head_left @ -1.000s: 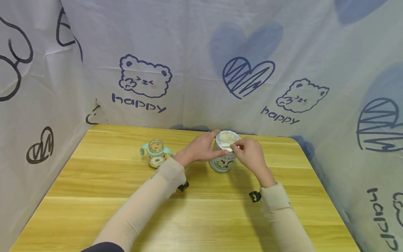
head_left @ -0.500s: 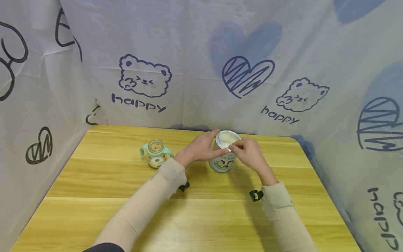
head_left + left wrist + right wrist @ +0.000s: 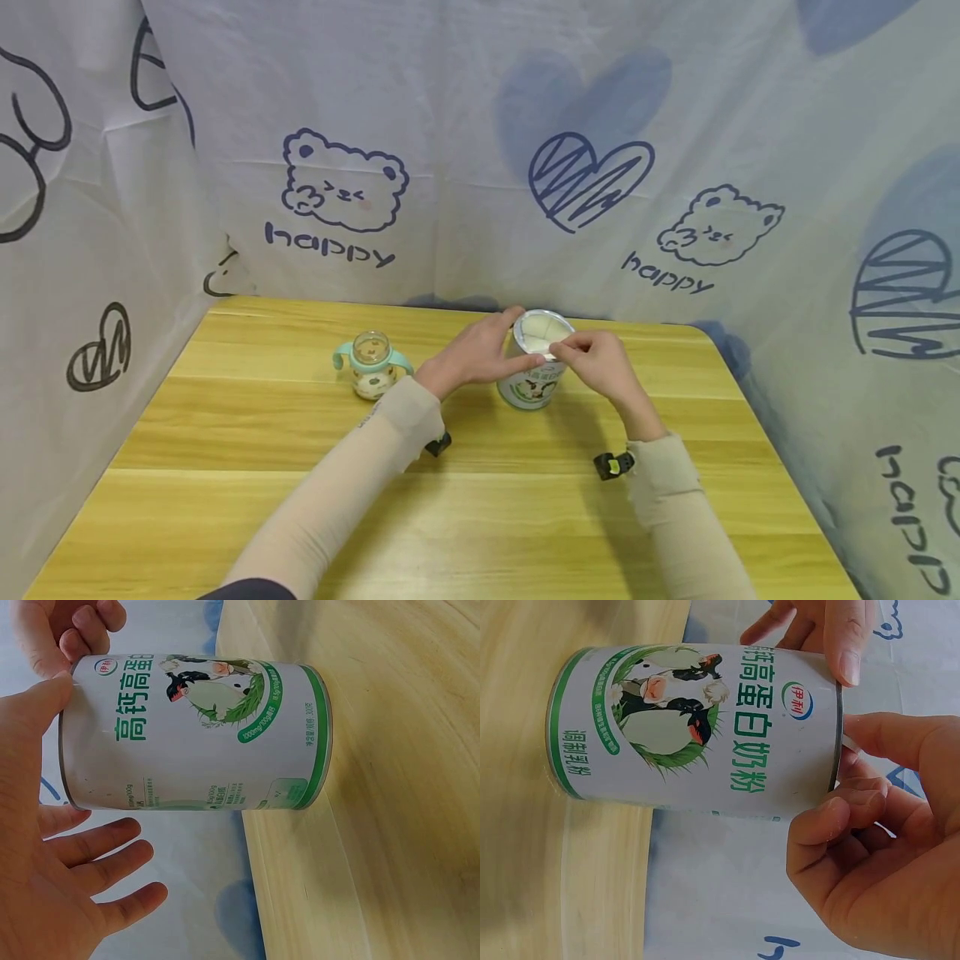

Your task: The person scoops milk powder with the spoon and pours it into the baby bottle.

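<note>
A white and green milk powder tin (image 3: 531,387) stands upright near the table's back edge, its top uncovered and pale cream inside. My left hand (image 3: 476,354) holds it at the rim, thumb at the front and forefinger at the far side; in the left wrist view its other fingers spread behind the tin (image 3: 195,735). At the near right of the rim, my right hand (image 3: 596,362) pinches a small white piece (image 3: 849,742) between thumb and fingers. I cannot tell what that piece is, as the fingers mostly cover it.
A clear baby bottle (image 3: 372,379) with mint-green handles stands without a cap left of the tin, close to my left wrist. The wooden table (image 3: 465,517) meets a printed cloth (image 3: 450,208) hanging behind it and along the sides.
My right hand has shifted slightly at the rim, its fingers changing position over the white piece. The left hand, tin and baby bottle stay where they were.
</note>
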`<state>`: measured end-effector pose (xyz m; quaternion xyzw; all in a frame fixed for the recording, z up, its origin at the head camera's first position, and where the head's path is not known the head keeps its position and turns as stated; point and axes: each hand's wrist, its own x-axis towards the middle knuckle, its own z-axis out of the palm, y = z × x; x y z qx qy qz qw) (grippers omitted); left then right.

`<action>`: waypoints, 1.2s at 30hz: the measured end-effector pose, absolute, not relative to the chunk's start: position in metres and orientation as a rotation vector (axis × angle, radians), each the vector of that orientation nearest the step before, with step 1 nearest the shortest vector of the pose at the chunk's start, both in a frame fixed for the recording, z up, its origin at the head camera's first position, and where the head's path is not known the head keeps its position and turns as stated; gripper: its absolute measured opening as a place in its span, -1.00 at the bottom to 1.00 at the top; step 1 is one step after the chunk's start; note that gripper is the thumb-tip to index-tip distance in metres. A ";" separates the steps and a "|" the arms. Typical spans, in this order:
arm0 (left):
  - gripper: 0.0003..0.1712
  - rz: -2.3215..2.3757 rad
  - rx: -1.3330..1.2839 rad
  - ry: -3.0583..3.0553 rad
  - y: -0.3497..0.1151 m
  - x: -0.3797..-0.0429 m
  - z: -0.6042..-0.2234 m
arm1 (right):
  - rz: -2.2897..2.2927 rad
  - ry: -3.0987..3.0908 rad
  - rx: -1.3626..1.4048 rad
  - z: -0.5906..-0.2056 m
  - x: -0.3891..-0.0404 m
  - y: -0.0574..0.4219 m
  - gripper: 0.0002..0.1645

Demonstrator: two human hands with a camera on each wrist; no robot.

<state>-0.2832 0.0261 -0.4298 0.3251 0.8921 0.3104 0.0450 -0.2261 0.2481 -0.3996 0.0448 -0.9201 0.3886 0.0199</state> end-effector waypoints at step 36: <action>0.16 0.943 0.963 2.722 0.025 -0.282 -0.430 | 1.128 -2.670 -0.080 -0.404 -0.220 0.254 -0.63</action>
